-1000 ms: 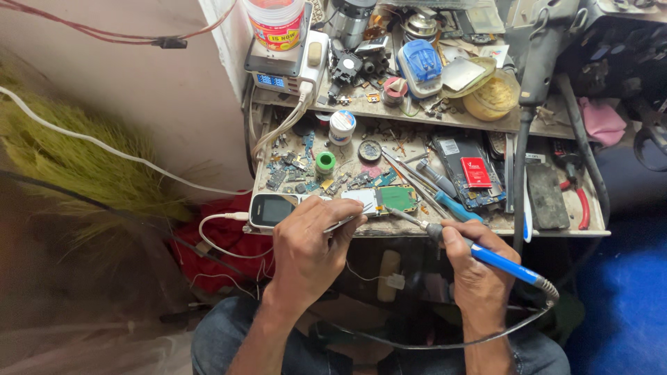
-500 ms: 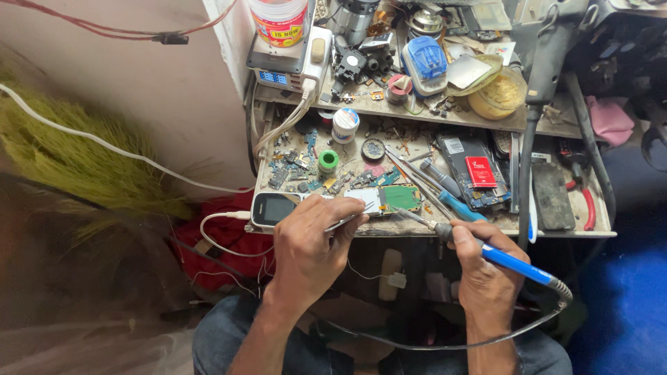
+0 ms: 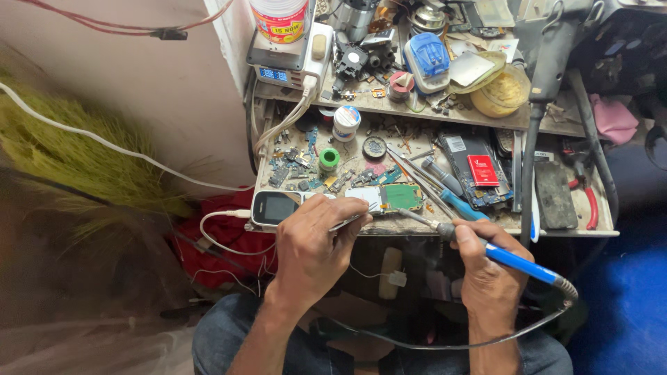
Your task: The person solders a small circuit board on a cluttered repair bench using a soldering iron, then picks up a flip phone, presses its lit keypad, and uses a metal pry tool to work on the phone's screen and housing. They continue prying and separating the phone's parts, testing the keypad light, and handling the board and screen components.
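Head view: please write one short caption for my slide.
Right hand holds blue soldering iron at green circuit board; left hand steadies it with tweezers.

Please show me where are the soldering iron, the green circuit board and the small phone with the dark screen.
soldering iron [image 3: 515, 259]: head view, on the blue handle, past the right hand.
green circuit board [image 3: 401, 196]: head view, middle of its green face.
small phone [image 3: 275, 207]: head view, on its dark screen.

Glossy blue plastic soldering iron, metal tip
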### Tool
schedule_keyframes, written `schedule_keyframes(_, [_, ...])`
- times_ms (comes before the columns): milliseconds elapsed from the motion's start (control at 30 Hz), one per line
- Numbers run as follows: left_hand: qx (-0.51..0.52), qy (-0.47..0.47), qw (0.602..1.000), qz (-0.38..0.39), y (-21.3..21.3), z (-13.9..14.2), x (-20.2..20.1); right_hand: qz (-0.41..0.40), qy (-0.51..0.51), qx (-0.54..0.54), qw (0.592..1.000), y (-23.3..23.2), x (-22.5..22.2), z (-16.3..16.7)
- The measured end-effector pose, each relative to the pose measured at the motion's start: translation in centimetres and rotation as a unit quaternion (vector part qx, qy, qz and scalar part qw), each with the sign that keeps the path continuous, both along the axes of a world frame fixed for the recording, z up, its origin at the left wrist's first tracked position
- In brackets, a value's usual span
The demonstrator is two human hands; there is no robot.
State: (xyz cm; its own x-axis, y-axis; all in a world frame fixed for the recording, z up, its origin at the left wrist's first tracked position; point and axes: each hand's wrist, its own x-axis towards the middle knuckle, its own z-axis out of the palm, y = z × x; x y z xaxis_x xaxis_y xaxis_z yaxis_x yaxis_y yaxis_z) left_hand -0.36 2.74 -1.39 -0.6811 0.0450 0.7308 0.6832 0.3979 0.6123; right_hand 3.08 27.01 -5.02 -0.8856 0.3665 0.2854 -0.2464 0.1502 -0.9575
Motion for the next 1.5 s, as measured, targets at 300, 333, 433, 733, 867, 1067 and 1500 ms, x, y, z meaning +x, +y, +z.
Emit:
schedule_keyframes(300, [-0.004,-0.009,1.0,-0.002,0.1,-0.2,0.0,-0.004,-0.004,0.012,1.0,0.1,0.1,-0.2])
schedule_keyframes(333, [-0.004,-0.01,1.0,-0.002,0.1,-0.2,0.0,-0.006,-0.009,0.021,1.0,0.1,0.1,-0.1])
schedule_keyframes(433, [-0.005,-0.011,1.0,-0.005,0.3,-0.3,0.0,-0.005,-0.012,0.033,0.999,0.2,0.1,-0.1])
schedule_keyframes(733, [-0.003,-0.011,1.0,-0.004,0.3,-0.2,0.1,0.013,-0.008,0.015,1.0,0.2,0.1,0.2])
schedule_keyframes(867, [-0.004,-0.014,1.0,-0.006,0.3,-0.2,0.1,-0.008,-0.015,0.003,1.0,0.5,0.4,-0.2])
schedule_keyframes(1067, [-0.002,-0.016,1.0,-0.005,0.3,-0.2,0.1,-0.034,0.016,-0.054,0.998,0.9,0.0,-1.0])
schedule_keyframes(1500, [-0.001,-0.008,1.0,-0.021,0.5,-0.3,0.1,-0.021,0.079,0.114,0.99,-0.3,3.1,-1.2])
